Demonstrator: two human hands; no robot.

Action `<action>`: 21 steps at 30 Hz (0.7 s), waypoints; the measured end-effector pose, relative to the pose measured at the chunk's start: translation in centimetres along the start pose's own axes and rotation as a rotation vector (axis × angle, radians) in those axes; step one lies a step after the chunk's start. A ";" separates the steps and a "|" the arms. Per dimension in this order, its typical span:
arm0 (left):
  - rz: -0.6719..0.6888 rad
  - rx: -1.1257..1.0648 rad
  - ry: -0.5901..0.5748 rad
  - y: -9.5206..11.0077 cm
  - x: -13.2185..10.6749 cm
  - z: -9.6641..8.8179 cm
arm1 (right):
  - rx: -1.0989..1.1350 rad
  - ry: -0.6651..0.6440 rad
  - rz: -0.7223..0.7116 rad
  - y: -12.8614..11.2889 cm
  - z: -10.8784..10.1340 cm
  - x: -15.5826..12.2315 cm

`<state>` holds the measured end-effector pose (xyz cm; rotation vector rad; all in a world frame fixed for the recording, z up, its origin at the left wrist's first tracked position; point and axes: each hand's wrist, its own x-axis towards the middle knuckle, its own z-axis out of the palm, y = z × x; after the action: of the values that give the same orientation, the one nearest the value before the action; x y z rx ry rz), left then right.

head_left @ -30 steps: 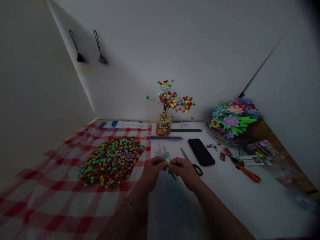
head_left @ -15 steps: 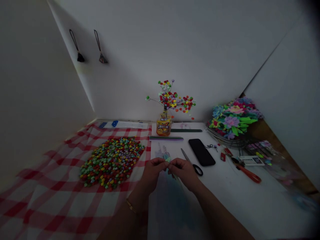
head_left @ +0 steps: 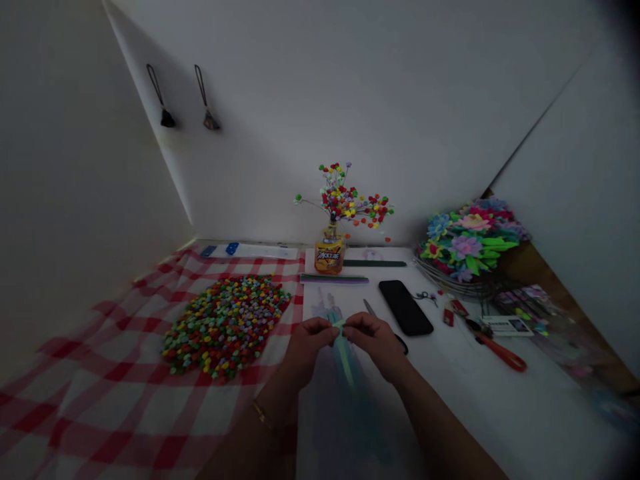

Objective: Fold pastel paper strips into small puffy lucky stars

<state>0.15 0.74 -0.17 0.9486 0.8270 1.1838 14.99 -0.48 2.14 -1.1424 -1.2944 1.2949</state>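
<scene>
In the head view, both hands meet at the middle of the white surface. A narrow pale green paper strip hangs down between them, its upper end pinched at the fingertips. My left hand is closed with thumb and forefinger on that upper end. Opposite it, my right hand pinches the same end from the right. Just beyond the fingertips lie bluish strips, partly covered by the hands. To the left, a heap of small folded paper stars in many colours spreads over a red-checked cloth.
Right of my hands are scissors, partly hidden, a black phone and an orange-handled tool. A yellow-labelled bottle holding star-tipped stems stands at the back. Fuzzy colourful flowers lie at the back right.
The fingertips have drawn slightly apart, and the pale green strip now shows at length below them. My right hand has turned and covers more of the scissors. The view has shifted slightly.
</scene>
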 end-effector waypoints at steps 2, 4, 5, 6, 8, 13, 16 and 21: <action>-0.004 0.045 -0.017 0.2 -0.1 0.1 | 0.004 0.031 -0.008 0.3 0.0 0.0; -0.009 0.071 -0.013 0.3 -0.2 0.2 | -0.014 0.037 -0.011 0.5 0.1 0.0; -0.011 0.078 -0.008 0.3 -0.2 0.3 | -0.016 0.042 -0.011 0.6 0.2 0.0; -0.011 0.081 -0.008 0.3 -0.3 0.3 | -0.009 0.046 -0.006 0.7 0.2 0.0; -0.011 0.079 -0.028 0.2 -0.3 0.3 | 0.023 0.044 0.009 0.7 0.2 -0.1; -0.006 0.076 -0.100 0.2 -0.3 0.2 | 0.087 0.011 0.032 0.4 0.2 -0.1; -0.002 0.084 -0.110 0.4 -0.4 0.1 | 0.069 0.005 0.055 0.2 0.2 -0.1; -0.017 0.083 -0.138 0.5 -0.4 0.2 | 0.108 -0.018 0.072 0.2 0.3 -0.1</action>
<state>0.01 0.34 0.41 1.0769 0.7771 1.0635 14.74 -0.66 1.92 -1.1121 -1.1907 1.4139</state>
